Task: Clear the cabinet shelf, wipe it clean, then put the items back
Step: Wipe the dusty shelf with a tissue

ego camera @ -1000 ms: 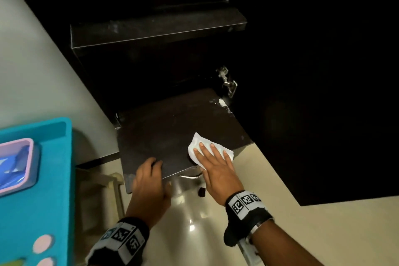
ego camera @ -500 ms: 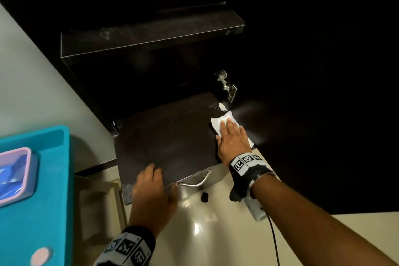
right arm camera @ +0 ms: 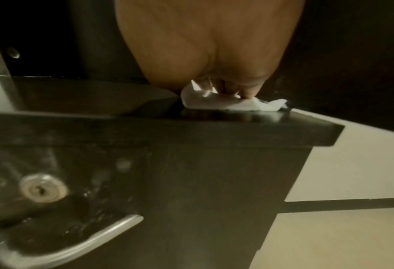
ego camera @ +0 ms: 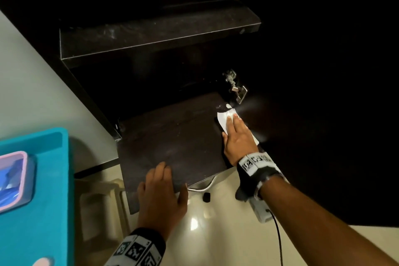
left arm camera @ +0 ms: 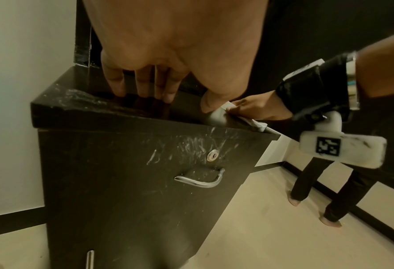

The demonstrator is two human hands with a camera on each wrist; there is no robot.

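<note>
Head view: the right hand (ego camera: 238,140) lies flat, fingers straight and together, pressing a white crumpled cloth (ego camera: 224,120) onto the dark brown wooden cabinet shelf (ego camera: 177,140), right of centre in the frame. The cloth sits at the shelf's far right corner, just below a silver metal hinge (ego camera: 236,87), with a small white speck (ego camera: 227,106) touching its upper edge. Lower centre, the left hand (ego camera: 160,196) rests on the shelf's near edge, fingers straight on top and thumb spread to the side; nothing is gripped there. A curved silver metal handle (ego camera: 203,187) peeks out just right of that thumb, with a small black cap (ego camera: 206,197) on the cream glossy floor (ego camera: 216,239) below it.

Left wrist view: the fingertips (left arm camera: 143,91) press flat on the scuffed dark top, above a round silver keyhole (left arm camera: 212,156).

Right wrist view: the cloth (right arm camera: 225,104) is bunched under the fingers, its end hanging at the shelf's right edge.

At the lower left of the head view sits a teal rectangular tray (ego camera: 43,211) holding a pink-rimmed box (ego camera: 19,157).
</note>
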